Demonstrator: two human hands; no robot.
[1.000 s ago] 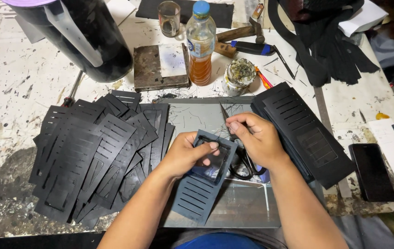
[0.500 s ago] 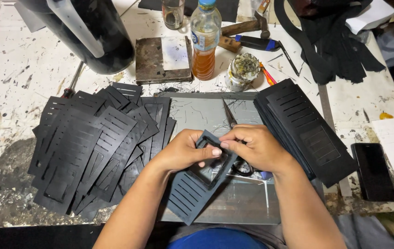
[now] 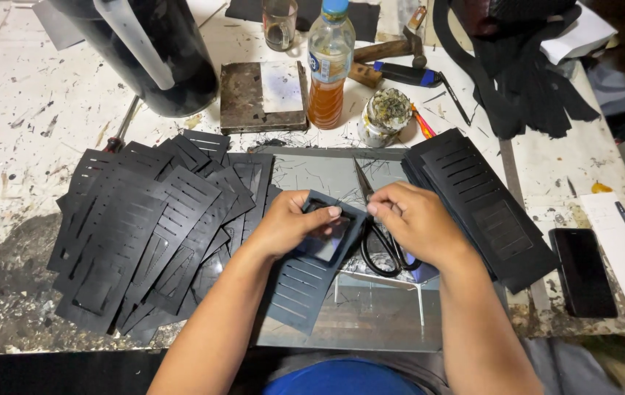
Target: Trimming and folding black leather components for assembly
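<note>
Your left hand (image 3: 290, 223) grips the slotted dark leather panel (image 3: 311, 267) at its window end, thumb over the top edge. Its long axis runs from that window down toward your body. Your right hand (image 3: 415, 223), closed around black scissors (image 3: 378, 238), sits just right of the window, blades pointing away.

Paint-stained workbench (image 3: 27, 110) under black slotted sheets (image 3: 144, 227), bottle (image 3: 327, 66)

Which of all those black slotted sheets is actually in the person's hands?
The black slotted sheet over the grey cutting mat, gripped by the left hand; the others lie in piles at either side.
</note>
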